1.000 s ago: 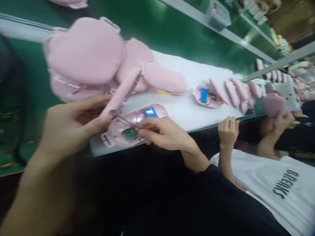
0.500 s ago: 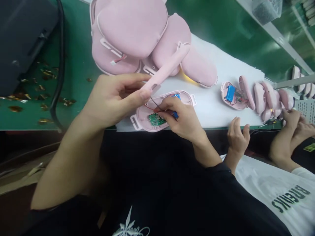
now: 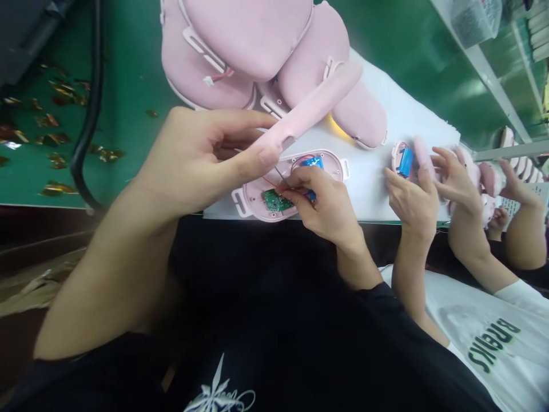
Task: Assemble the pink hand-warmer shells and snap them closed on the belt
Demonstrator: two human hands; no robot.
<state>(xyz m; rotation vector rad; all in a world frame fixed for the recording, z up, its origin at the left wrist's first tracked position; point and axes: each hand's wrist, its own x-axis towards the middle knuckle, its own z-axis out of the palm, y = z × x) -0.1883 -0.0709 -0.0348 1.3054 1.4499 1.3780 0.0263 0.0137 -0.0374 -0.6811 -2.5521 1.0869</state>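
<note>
A pink cover (image 3: 315, 106) is tilted on edge in my left hand (image 3: 214, 160), thumb on its near end. Below it lies an open pink shell (image 3: 257, 207) holding a green circuit board (image 3: 274, 200) and a blue battery (image 3: 313, 162). Thin red and dark wires (image 3: 281, 174) run from the cover down into the shell. My right hand (image 3: 323, 203) is over the shell, thumb and forefinger pinched on the wires beside the board; its other fingers hide part of the battery area.
Pink padded pieces (image 3: 249, 34) are piled behind the shell. A black cable (image 3: 88, 114) and gold scraps (image 3: 55, 137) lie at left. At right, a co-worker's hands (image 3: 414, 200) hold another open pink unit with a blue battery (image 3: 404, 162).
The view has shifted slightly. My hands keep their holds on the cover and wires. The co-worker's hands have moved up onto the other open unit.
</note>
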